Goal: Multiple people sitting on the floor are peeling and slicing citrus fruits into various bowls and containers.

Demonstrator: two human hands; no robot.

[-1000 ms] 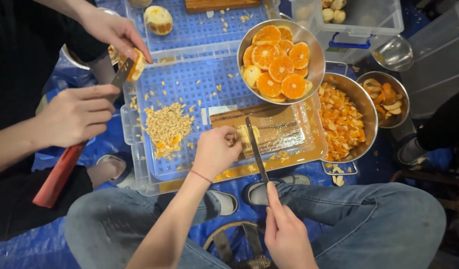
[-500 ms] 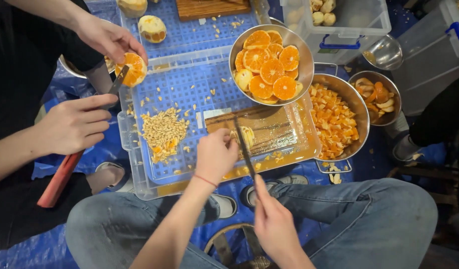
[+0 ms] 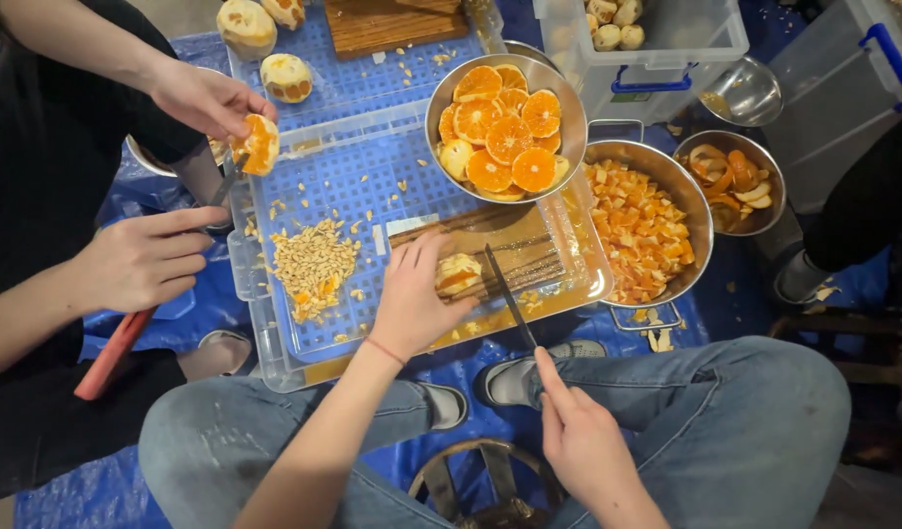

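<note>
The scene is evenly and fairly brightly lit from overhead, so shadows are soft and short, pooling mostly under the crate and between the jeans at the bottom of the frame. Mild glare shows on the rim of the steel bowl in the upper middle and on the small empty bowl at the upper right, while the lower left and right corners fall dim. Focus is sharp in the centre, with slight wide-angle stretching and softness toward the edges.
</note>
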